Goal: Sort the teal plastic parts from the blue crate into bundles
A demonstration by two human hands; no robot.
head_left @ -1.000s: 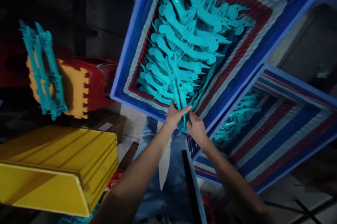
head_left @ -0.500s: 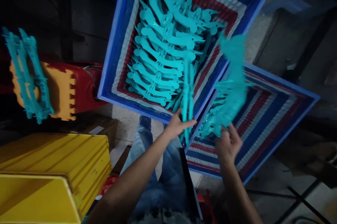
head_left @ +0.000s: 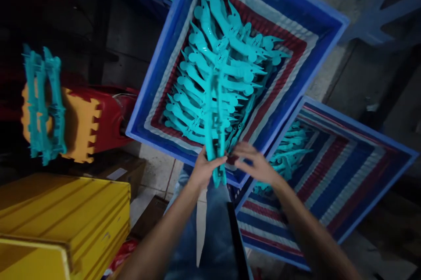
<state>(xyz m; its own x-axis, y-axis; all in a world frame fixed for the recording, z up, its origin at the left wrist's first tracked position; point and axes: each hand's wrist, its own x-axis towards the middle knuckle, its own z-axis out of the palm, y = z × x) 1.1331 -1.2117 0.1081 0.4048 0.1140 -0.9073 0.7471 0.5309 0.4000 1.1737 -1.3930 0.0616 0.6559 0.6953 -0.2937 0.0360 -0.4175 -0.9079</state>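
My left hand [head_left: 202, 170] grips the near end of a long turquoise plastic part [head_left: 209, 117], held upright on its narrow side. The thumb lies across the part, which has two parallel strips with small fittings between them. Close by on the right, my right hand [head_left: 255, 163] is open and holds nothing, its fingers apart and slightly blurred. Beneath the held part, a blue crate [head_left: 154, 145] contains a stacked row of matching turquoise parts [head_left: 194, 73] on a striped woven lining. Whether the right fingertips touch the held part I cannot tell.
A second blue crate [head_left: 362, 127] to the right has turquoise pieces [head_left: 289, 152] along its left side. On the left, more turquoise parts [head_left: 42, 113] rest by an orange foam tile [head_left: 79, 126]. A yellow bin [head_left: 95, 214] stands at lower left, a blue stool [head_left: 378, 23] at upper right.
My right hand has let go of the turquoise part it held over the right crate and moved left, beside my left hand. The left hand's part has shifted left and turned slightly.
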